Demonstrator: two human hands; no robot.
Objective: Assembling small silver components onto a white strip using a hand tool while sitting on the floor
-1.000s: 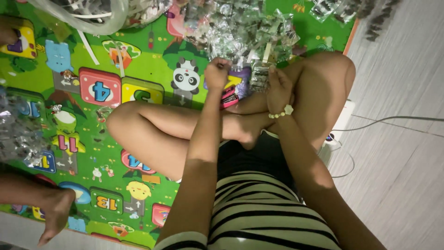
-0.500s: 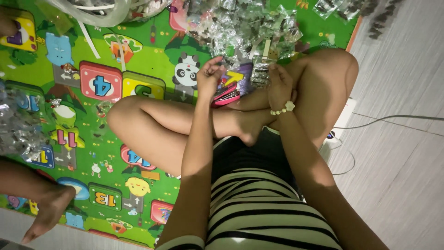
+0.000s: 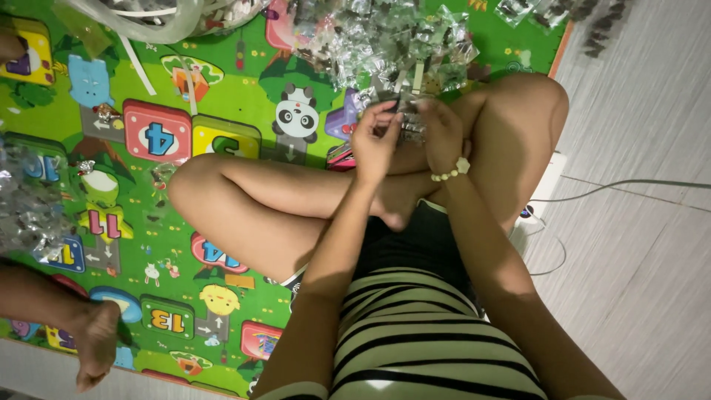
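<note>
I sit cross-legged on a colourful play mat (image 3: 222,111). Both hands meet in front of my crossed legs, at the near edge of a heap of small clear plastic packets (image 3: 385,37). My left hand (image 3: 374,141) pinches one small clear packet (image 3: 404,118) with thumb and fingers. My right hand (image 3: 441,133), with a white bead bracelet (image 3: 452,172) at the wrist, grips the same packet from the other side. What is inside the packet is too small to tell.
A clear plastic bag (image 3: 148,18) lies at the top left. More shiny packets (image 3: 29,200) lie at the left edge. Another person's foot (image 3: 92,344) rests at the lower left. A white power strip (image 3: 544,192) and cable (image 3: 637,184) sit on the grey floor, right.
My left hand has moved right from the mat to meet my right hand, and both now hold one packet between them. The view has tilted slightly.
</note>
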